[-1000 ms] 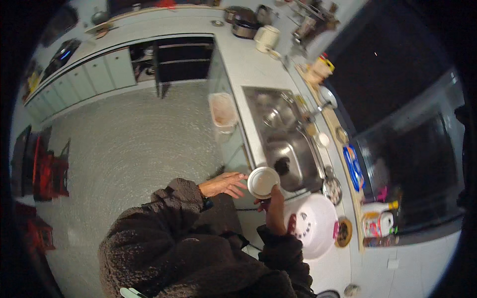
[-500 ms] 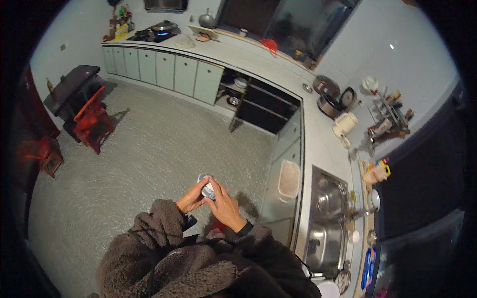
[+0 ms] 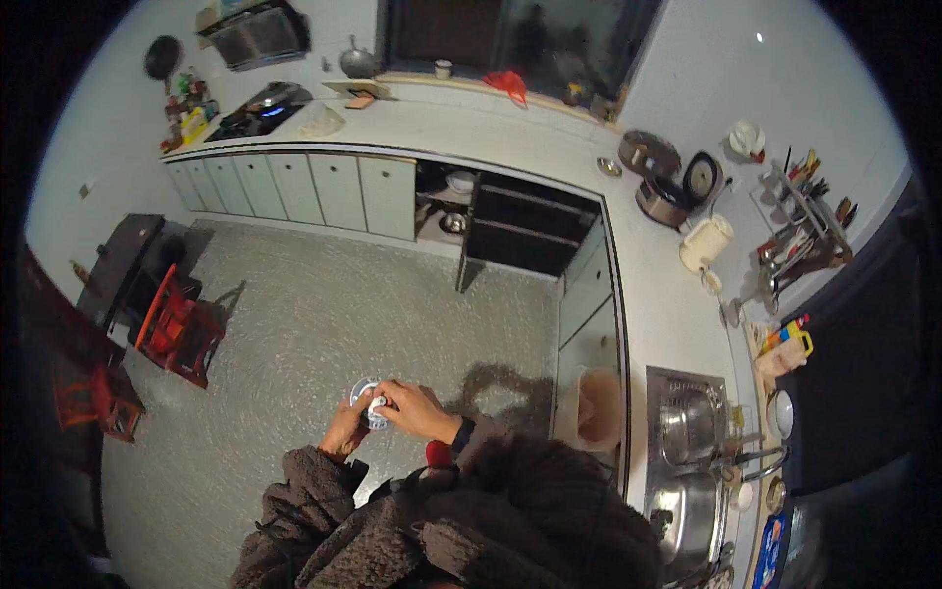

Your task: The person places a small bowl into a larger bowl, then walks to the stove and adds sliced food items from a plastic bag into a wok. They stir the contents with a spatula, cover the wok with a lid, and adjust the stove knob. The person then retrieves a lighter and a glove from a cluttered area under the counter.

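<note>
Your fingers [image 3: 385, 401] were wrapped round a small white bowl [image 3: 367, 398], both hands closed on it: your left hand [image 3: 345, 430] gripped it from below and your right hand [image 3: 412, 409] covered its near side from above. You held the bowl out over the speckled grey floor [image 3: 294, 324], in front of your fuzzy brown sleeves [image 3: 324, 491]. The long white surface [image 3: 648, 294] and its steel sink [image 3: 687, 422] lay well apart on your right.
</note>
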A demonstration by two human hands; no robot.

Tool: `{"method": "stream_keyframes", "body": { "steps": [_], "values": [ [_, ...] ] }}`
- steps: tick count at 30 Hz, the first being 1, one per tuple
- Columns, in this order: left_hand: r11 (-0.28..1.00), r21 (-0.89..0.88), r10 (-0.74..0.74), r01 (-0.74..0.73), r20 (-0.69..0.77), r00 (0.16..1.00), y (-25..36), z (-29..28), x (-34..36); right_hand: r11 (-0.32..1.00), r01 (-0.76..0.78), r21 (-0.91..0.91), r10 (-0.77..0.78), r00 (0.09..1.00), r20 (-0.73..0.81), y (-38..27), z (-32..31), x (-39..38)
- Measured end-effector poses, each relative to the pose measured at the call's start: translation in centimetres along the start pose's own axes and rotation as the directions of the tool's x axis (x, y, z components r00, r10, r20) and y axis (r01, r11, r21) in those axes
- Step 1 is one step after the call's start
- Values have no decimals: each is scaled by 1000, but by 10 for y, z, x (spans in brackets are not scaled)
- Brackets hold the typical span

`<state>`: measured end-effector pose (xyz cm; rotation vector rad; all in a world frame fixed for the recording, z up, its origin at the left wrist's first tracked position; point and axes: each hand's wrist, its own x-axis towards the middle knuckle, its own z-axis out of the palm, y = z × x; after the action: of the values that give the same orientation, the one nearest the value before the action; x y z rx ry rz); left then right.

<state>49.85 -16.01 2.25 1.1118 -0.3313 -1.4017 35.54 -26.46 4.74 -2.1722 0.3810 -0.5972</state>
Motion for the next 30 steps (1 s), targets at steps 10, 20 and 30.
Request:
{"method": "stream_keyframes", "body": {
  "steps": [10, 20, 30],
  "values": [
    [988, 57, -144, 142, 35, 989, 33, -8, 164, 982, -185, -29, 181, 977, -114, 125, -43, 94],
    [953, 272, -175, 134, 132, 976, 83, -22, 339, 910, -385, -155, 313, 882, -352, 210, -101, 162],
    [892, 419, -331, 171, 347, 878, 53, 118, 516, 669, -710, 219, 618, 369, -694, 278, -209, 61]
  ]
}}
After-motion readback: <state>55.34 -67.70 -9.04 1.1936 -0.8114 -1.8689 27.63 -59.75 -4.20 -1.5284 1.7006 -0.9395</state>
